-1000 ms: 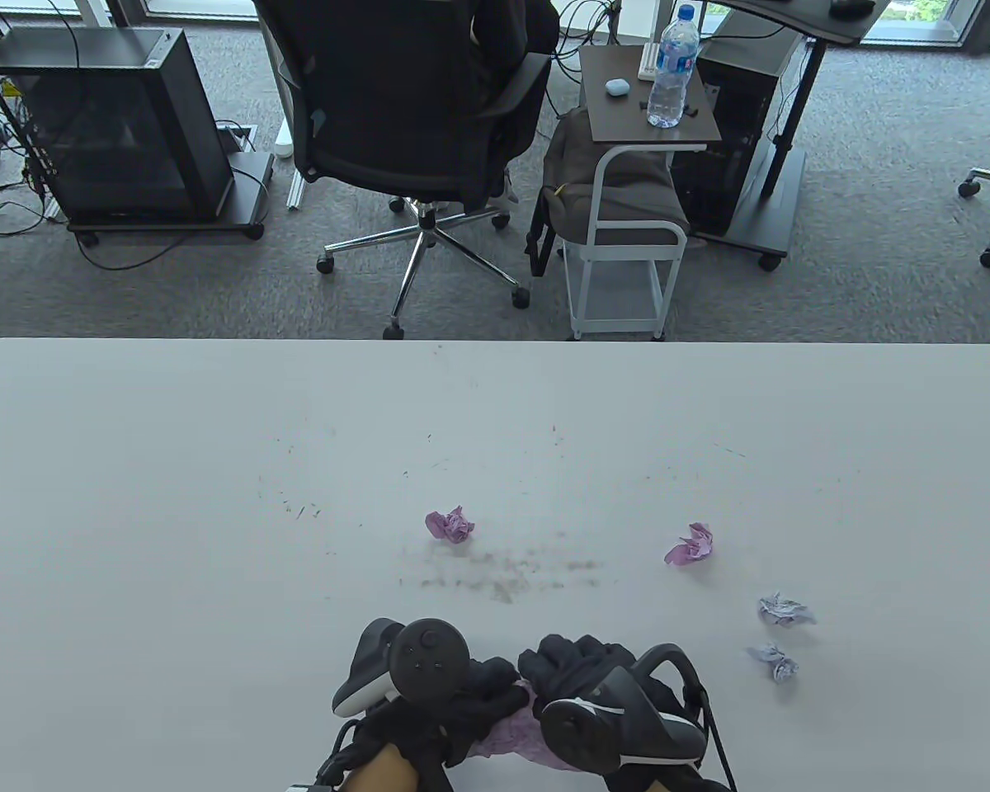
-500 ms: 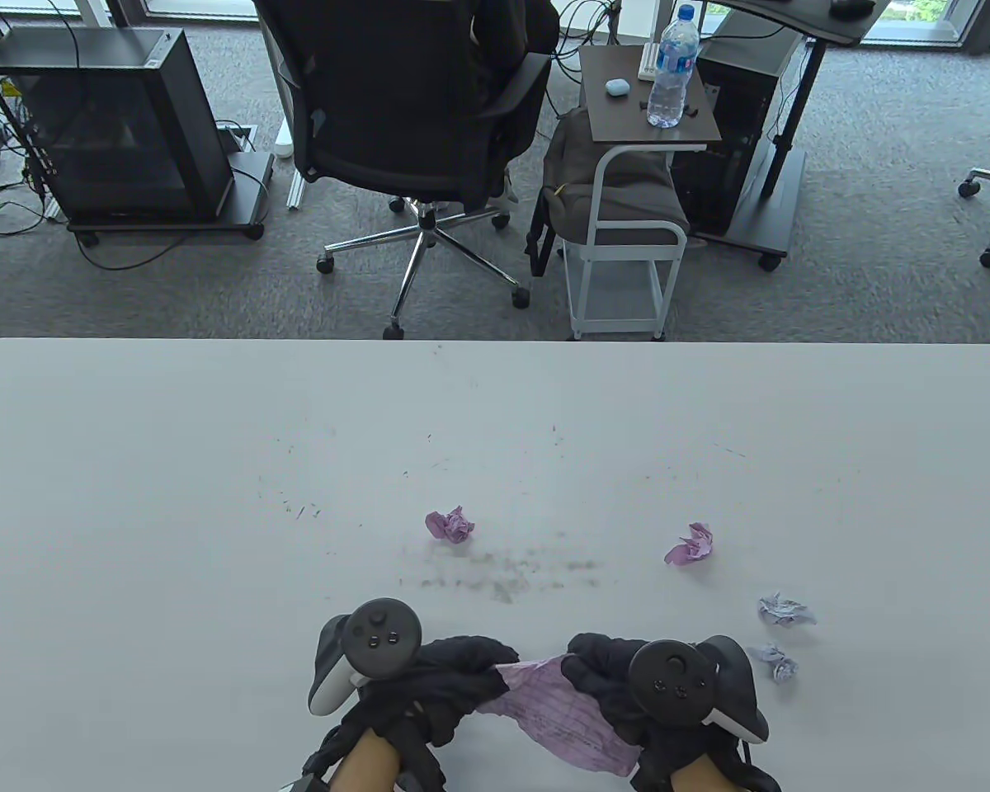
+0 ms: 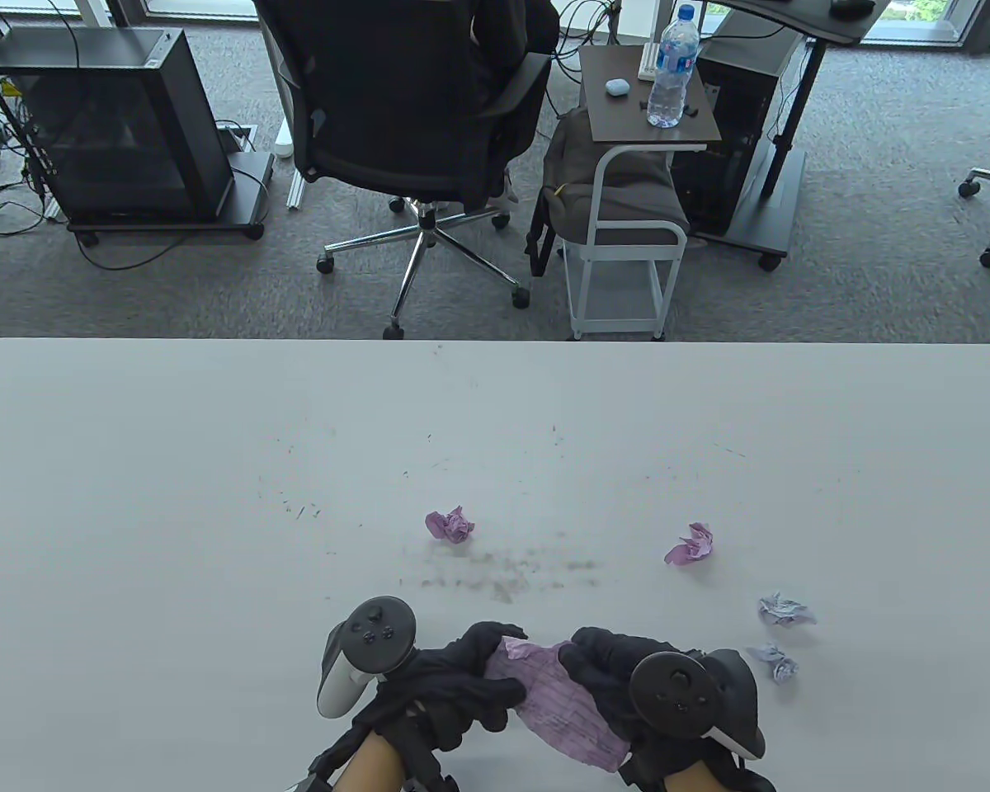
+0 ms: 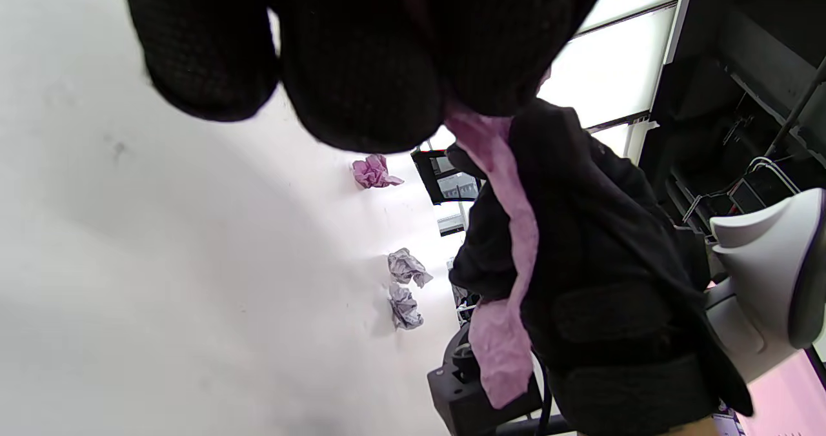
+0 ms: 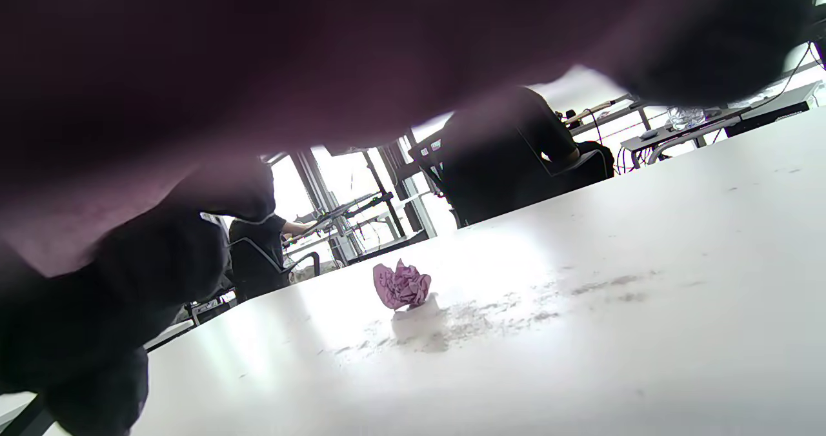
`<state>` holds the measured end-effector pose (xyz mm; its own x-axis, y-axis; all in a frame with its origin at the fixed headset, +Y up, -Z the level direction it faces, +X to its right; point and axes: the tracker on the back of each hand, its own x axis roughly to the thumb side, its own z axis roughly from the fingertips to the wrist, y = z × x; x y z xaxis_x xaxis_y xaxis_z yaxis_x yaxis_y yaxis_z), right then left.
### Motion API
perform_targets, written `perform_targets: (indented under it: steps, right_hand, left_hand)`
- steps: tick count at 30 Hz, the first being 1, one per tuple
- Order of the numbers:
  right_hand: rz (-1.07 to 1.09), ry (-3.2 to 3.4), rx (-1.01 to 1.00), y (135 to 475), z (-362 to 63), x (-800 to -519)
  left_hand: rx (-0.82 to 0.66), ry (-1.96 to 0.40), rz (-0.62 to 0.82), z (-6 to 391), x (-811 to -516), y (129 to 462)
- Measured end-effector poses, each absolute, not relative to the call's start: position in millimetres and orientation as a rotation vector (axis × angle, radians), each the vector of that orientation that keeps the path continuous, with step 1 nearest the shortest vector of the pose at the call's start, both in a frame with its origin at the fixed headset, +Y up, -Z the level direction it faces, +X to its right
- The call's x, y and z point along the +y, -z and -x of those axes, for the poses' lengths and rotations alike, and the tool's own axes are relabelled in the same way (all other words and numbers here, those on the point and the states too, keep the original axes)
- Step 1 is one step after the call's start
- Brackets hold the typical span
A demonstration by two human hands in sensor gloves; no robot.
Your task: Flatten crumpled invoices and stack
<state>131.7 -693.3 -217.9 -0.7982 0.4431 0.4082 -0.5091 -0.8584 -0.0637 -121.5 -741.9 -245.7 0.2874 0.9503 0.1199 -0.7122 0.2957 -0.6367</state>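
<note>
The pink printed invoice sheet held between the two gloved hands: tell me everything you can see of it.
The pink printed invoice sheet is thin paper with fine ruled lines and print too small to read. It is mostly opened out but creased, near the table's near edge. The left hand holds its left end and the right hand its right side. In the left wrist view it shows edge-on as a narrow wrinkled strip.
</note>
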Motion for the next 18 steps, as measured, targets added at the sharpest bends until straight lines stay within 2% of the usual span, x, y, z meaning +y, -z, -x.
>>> perform_targets:
  steps: [7,11,15,18]
  right_hand:
    - [-0.476,-2.516,-0.256,220,-143,-692]
    - [-0.452,-2.485,-0.235,221,-147,-693]
    - [-0.454,-2.517,-0.160,222,-146,-696]
    - [-0.492,-2.555,-0.079,223,-138,-702]
  left_hand:
    - [-0.535,-1.031,0.523,131,-738,250]
    - [-0.514,-1.045,0.506,138,-737,251]
    - [-0.433,-0.888,0.400,154,-738,252]
    - [-0.467,-0.846,0.280,157,-732,251]
